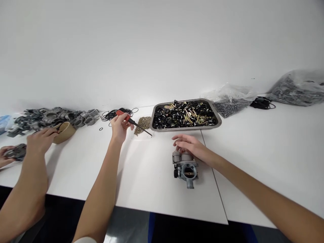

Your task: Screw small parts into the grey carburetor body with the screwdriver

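Observation:
My left hand (120,125) is closed round a screwdriver (125,116) with a red and black handle. Its shaft slants down to the right over a clear shallow tray (139,137) of small brass-coloured screws (143,125). Something tiny seems to sit at the tip, too small to make out. On the table before me stands a grey metal carburetor (186,167), its round bore facing me and a black knob on its left side. My right hand (191,145) is curved loosely over the carburetor's far upper part, holding it; some fingertips are hidden behind it.
Behind is a metal tray (186,128) heaped with black and brass parts. Black rings (108,115) and grey castings (50,116) lie left. A co-worker's hands (42,140) hold a casting near a tan roll (65,132). Plastic bags (229,101) of small parts stand right.

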### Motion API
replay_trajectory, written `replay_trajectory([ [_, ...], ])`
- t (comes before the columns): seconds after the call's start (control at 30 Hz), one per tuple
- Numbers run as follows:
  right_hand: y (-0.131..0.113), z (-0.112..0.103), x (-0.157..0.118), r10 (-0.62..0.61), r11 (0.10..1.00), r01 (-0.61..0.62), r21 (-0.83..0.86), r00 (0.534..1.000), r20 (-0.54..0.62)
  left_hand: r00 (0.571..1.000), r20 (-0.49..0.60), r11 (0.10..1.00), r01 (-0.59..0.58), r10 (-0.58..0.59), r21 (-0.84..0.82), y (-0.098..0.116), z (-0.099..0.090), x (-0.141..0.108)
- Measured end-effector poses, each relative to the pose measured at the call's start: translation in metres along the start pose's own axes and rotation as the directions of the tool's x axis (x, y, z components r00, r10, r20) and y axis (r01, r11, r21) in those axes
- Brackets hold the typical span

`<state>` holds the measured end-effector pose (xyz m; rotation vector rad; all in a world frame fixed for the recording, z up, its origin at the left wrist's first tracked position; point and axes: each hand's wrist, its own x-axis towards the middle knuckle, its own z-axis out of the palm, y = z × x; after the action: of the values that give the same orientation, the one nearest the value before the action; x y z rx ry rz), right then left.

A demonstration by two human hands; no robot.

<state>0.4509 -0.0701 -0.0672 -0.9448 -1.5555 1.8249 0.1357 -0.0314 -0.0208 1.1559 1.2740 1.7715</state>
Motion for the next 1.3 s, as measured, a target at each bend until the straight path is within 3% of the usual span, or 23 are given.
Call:
replay_trajectory([
  [0.2,0.013,-0.008,0.01,-0.263,0.921,0.203,-0.333,0.954,-0.147,0.978,0.199,0.998,0.063,-0.057,-0.023,0.006,0.037,-0.025],
  [0.37,0.016,-0.009,0.011,-0.283,0.875,0.194,-0.444,0.948,-0.146,0.941,0.318,0.992,0.128,-0.115,-0.021,0.007,0.058,-0.042],
  [1.03,0.013,-0.011,0.011,-0.286,0.904,0.201,-0.378,0.94,-0.184,0.927,0.361,0.993,0.116,-0.105,-0.008,0.006,0.059,-0.045],
  [1.2,0.013,-0.012,0.01,-0.334,0.859,0.229,-0.458,0.929,-0.161,0.915,0.395,0.996,0.082,-0.083,0.017,0.007,0.06,-0.047],
  [1.3,0.01,-0.015,0.009,-0.388,0.805,0.264,-0.531,0.911,-0.136,0.889,0.457,0.995,-0.005,-0.039,0.095,0.024,0.072,-0.048],
])
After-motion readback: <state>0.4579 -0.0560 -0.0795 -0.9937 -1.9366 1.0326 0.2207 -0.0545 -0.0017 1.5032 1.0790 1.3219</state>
